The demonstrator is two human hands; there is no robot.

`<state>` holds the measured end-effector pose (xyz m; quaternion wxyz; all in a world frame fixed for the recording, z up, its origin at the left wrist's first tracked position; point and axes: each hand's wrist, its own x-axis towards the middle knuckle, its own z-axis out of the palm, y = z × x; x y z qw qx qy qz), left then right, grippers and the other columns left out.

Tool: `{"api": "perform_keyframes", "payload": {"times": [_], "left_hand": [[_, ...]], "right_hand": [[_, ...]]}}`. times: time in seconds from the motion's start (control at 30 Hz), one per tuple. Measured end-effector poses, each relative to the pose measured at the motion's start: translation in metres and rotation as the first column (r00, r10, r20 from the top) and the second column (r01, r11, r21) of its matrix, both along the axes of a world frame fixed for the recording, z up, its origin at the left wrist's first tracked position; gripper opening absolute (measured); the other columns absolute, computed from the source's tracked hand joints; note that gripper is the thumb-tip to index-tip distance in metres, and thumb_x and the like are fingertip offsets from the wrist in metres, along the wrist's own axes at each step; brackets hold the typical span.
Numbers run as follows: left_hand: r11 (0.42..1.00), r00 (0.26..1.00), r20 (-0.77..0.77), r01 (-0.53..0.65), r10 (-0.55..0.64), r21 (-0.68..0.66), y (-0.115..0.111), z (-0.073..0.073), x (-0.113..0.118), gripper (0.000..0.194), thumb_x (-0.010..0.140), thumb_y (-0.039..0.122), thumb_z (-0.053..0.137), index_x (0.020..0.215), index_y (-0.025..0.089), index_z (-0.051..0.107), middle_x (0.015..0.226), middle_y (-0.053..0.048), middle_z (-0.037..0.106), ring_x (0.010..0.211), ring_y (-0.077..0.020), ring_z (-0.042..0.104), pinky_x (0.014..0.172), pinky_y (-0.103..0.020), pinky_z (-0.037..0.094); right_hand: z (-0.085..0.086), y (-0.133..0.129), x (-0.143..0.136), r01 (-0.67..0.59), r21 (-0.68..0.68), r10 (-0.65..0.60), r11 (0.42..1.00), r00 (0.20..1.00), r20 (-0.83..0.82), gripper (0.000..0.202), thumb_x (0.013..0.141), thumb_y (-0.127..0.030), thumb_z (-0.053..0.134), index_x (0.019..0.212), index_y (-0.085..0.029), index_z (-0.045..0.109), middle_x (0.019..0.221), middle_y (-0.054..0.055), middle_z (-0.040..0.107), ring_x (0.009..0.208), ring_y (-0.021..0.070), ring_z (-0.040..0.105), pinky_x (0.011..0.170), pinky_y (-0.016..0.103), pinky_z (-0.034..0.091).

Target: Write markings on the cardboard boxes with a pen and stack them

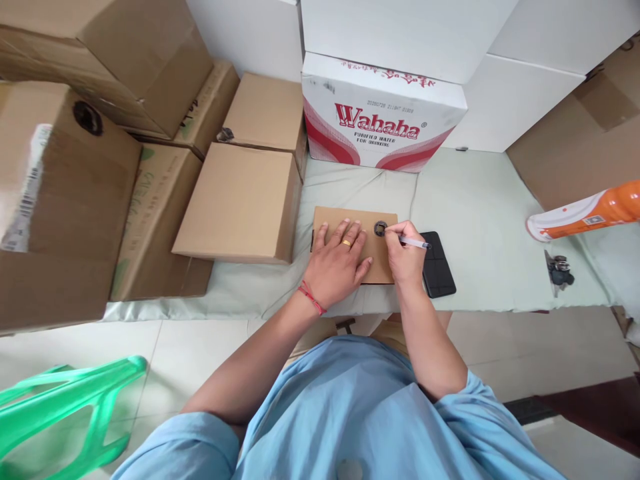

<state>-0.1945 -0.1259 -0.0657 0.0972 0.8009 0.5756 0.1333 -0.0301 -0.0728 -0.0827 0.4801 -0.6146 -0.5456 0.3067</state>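
A flat piece of brown cardboard (350, 215) lies on the cloth-covered table in front of me. My left hand (336, 261) rests flat on it with fingers spread. In my right hand (406, 256) is a pen (415, 242), gripped between thumb and fingers, its tip pointing left over the cardboard's right side. Close to that tip is a small dark ring-shaped thing or mark (380, 229); I cannot make out which. Just right of my right hand lies a black smartphone (439, 265), face and back not distinguishable.
Brown cartons (235, 200) are stacked along the left. A Wahaba-lettered water carton (377, 123) stands at the back. On the right are an orange-and-white bottle (590, 212) and a bunch of keys (560, 272). A green plastic stool (75, 393) stands on the floor, lower left.
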Motion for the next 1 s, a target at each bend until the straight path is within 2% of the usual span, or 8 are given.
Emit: {"api": "perform_keyframes", "payload": {"times": [0.17, 0.37, 0.53, 0.67, 0.73, 0.83, 0.93, 1.0], "left_hand": [[1.000, 1.000, 0.004, -0.003, 0.003, 0.000, 0.001, -0.001, 0.000, 0.058, 0.112, 0.043, 0.041, 0.160, 0.014, 0.054, 0.173, -0.015, 0.046, 0.163, -0.0375, 0.041, 0.134, -0.068, 0.024], [1.000, 1.000, 0.006, -0.008, 0.008, -0.003, 0.001, -0.001, 0.000, 0.057, 0.111, 0.043, 0.043, 0.160, 0.015, 0.055, 0.172, -0.015, 0.047, 0.163, -0.0370, 0.041, 0.134, -0.067, 0.024], [1.000, 1.000, -0.008, -0.007, 0.007, 0.005, 0.001, -0.002, -0.001, 0.058, 0.111, 0.043, 0.044, 0.160, 0.014, 0.054, 0.173, -0.014, 0.047, 0.164, -0.0355, 0.040, 0.135, -0.066, 0.024], [1.000, 1.000, -0.006, -0.011, 0.011, -0.005, 0.002, -0.002, -0.002, 0.057, 0.111, 0.044, 0.044, 0.159, 0.015, 0.055, 0.172, -0.014, 0.048, 0.164, -0.0359, 0.040, 0.135, -0.066, 0.023], [1.000, 1.000, -0.003, -0.013, 0.013, -0.013, 0.002, -0.002, -0.002, 0.057, 0.111, 0.044, 0.045, 0.159, 0.015, 0.055, 0.172, -0.015, 0.048, 0.163, -0.0363, 0.040, 0.136, -0.066, 0.023], [1.000, 1.000, 0.007, -0.012, 0.012, -0.014, 0.002, -0.002, -0.002, 0.057, 0.110, 0.044, 0.045, 0.159, 0.016, 0.055, 0.172, -0.014, 0.048, 0.163, -0.0365, 0.040, 0.136, -0.066, 0.023], [1.000, 1.000, 0.012, -0.017, 0.017, -0.011, 0.002, -0.002, -0.002, 0.057, 0.110, 0.043, 0.046, 0.159, 0.016, 0.055, 0.172, -0.014, 0.049, 0.164, -0.0362, 0.040, 0.136, -0.066, 0.022], [1.000, 1.000, 0.015, -0.025, 0.025, -0.008, 0.002, -0.003, -0.002, 0.057, 0.109, 0.043, 0.047, 0.159, 0.016, 0.056, 0.171, -0.014, 0.050, 0.163, -0.0362, 0.040, 0.136, -0.067, 0.022]], "right_hand": [[0.002, -0.001, 0.000, 0.014, 0.013, -0.014, 1.000, 1.000, 0.017, 0.012, 0.081, -0.032, 0.060, 0.073, -0.023, 0.062, 0.064, -0.007, 0.059, 0.062, 0.0138, 0.050, 0.065, 0.029, 0.040], [0.000, -0.002, -0.003, 0.141, 0.101, -0.140, 0.985, 0.990, -0.013, 0.012, 0.083, -0.030, 0.059, 0.073, -0.023, 0.059, 0.066, -0.005, 0.058, 0.063, 0.0137, 0.051, 0.064, 0.027, 0.042], [-0.003, -0.010, 0.010, 0.205, 0.232, -0.196, 0.951, 0.979, -0.064, 0.027, 0.101, -0.043, 0.056, 0.110, -0.020, 0.068, 0.093, 0.003, 0.072, 0.082, 0.0177, 0.067, 0.079, 0.032, 0.053], [-0.005, -0.032, 0.053, 0.084, 0.289, -0.153, 0.954, 0.962, 0.227, 0.031, 0.109, -0.041, 0.049, 0.123, -0.021, 0.068, 0.099, 0.006, 0.074, 0.089, 0.0214, 0.068, 0.087, 0.038, 0.055], [-0.010, -0.046, 0.079, -0.064, 0.277, -0.080, 0.959, 0.874, 0.480, 0.027, 0.108, -0.034, 0.051, 0.120, -0.021, 0.071, 0.101, 0.009, 0.073, 0.095, 0.0253, 0.065, 0.090, 0.042, 0.054], [-0.019, -0.064, 0.104, -0.257, 0.075, 0.114, 0.963, 0.648, 0.753, 0.036, 0.102, -0.015, 0.047, 0.125, -0.019, 0.074, 0.101, 0.013, 0.071, 0.098, 0.0300, 0.059, 0.088, 0.044, 0.054], [-0.026, -0.072, 0.109, -0.288, -0.129, 0.264, 0.949, 0.497, 0.827, 0.053, 0.097, -0.005, 0.043, 0.142, -0.017, 0.068, 0.102, 0.014, 0.070, 0.097, 0.0318, 0.056, 0.086, 0.044, 0.053], [-0.027, -0.073, 0.109, -0.248, -0.154, 0.261, 0.956, 0.489, 0.832, 0.057, 0.100, -0.009, 0.043, 0.155, -0.014, 0.058, 0.109, 0.016, 0.070, 0.100, 0.0326, 0.056, 0.092, 0.047, 0.053]]}}
